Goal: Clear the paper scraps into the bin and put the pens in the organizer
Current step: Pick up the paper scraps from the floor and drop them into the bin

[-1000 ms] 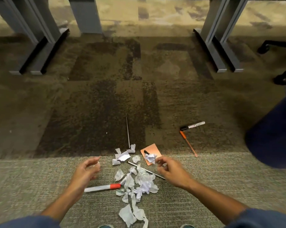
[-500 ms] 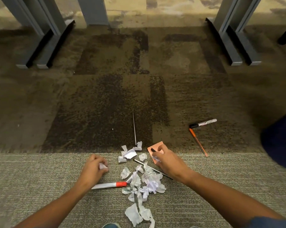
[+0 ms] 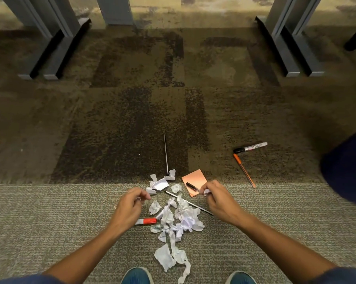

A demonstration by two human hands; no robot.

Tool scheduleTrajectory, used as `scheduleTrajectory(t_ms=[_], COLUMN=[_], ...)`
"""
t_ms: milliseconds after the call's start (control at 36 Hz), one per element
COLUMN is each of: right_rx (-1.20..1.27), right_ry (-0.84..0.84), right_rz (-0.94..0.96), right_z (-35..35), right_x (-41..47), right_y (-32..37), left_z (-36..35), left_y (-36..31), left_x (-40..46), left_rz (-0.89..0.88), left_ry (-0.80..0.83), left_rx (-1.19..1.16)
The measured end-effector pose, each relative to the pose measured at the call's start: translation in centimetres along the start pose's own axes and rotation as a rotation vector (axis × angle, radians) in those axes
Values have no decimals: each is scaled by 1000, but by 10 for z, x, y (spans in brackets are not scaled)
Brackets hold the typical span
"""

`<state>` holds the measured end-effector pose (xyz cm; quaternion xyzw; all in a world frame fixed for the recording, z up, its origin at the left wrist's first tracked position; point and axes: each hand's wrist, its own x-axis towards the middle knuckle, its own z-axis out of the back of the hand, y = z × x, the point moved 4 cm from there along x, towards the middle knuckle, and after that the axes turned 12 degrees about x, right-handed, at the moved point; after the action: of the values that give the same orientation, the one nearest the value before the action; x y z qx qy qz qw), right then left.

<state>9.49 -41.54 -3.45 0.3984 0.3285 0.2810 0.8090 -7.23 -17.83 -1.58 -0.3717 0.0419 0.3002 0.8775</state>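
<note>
Carpet (image 3: 132, 119) fills the floor here, dark and blotchy through the middle, paler and ribbed in a band along six o'clock. Grey desk legs (image 3: 50, 44) stand at eleven o'clock, their flat feet running toward the viewer; a matching pair (image 3: 291, 44) sits at one o'clock. Between them, at twelve, a grey panel (image 3: 116, 10) rises out of frame. At two o'clock, a black chair base (image 3: 355, 41) pokes in from the edge.
</note>
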Motion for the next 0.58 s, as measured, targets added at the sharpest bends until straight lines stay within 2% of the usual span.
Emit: scheduleTrajectory(t_ms=[111, 194, 278, 417, 583], right_rx=[-5, -47, -169, -456, -588], right_ry=[40, 83, 143, 188, 174], right_rz=[35, 60, 121, 221, 219], right_z=[-9, -22, -37, -56, -62], right_x=[-13, -19, -25, -32, -32], right_y=[6, 10, 12, 11, 9], left_z=[-6, -15, -31, -53, -63], left_y=[-15, -19, -17, -14, -11], left_x=[-9, -13, -16, -15, -13], left_rz=[-74, -121, -131, -144, -209], left_ry=[-9, 23, 88, 139, 178], left_rx=[25, 127, 231, 270, 340])
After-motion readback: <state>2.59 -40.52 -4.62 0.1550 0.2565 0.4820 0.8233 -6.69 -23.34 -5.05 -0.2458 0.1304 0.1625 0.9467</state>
